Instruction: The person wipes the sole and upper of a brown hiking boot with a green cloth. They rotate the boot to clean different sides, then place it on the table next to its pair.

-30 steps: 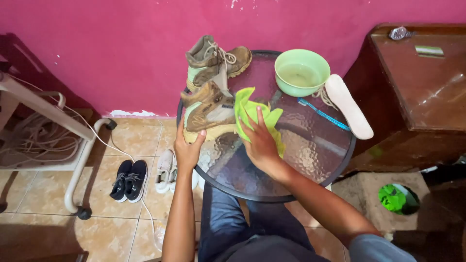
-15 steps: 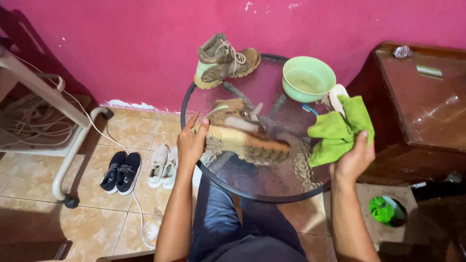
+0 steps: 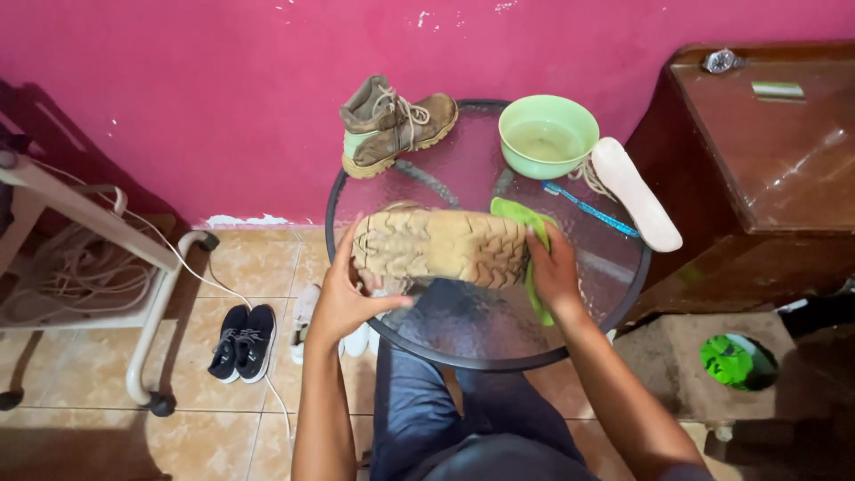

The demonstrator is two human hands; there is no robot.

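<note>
Over the round glass table point(image 3: 614, 294), seen from the head camera, a tan boot point(image 3: 441, 245) lies tipped with its lugged sole facing up. Left hand point(image 3: 343, 298) is on the heel end of it, fingers spread up along the side and thumb pointing across beneath, gripping the boot and keeping it tilted. Right hand point(image 3: 552, 267) is at the toe end, closed around a bright green cloth point(image 3: 517, 216) and pressing that cloth flat against the sole; a strip of the cloth also hangs down below the hand. So both hands are full: one on the boot, one on the cloth, and the two meet on the same shoe, near the middle of the table just in front of the person's knees.

Further back on the glass, the matching second boot point(image 3: 392, 125) stands upright by the pink wall point(image 3: 223, 80), laces loose. To its right sits a pale green bowl point(image 3: 548, 134) with cloudy water in it, well apart from the hands. Just beside the bowl lie a blue toothbrush point(image 3: 588, 209) and a white insole point(image 3: 637, 191) that reaches out over the table's edge.

Off the table, a pair of black sneakers point(image 3: 242, 341) rests on the tiled floor at left, and a dark wooden cabinet point(image 3: 766, 178) stands at right with a wristwatch point(image 3: 720, 61) on top.
</note>
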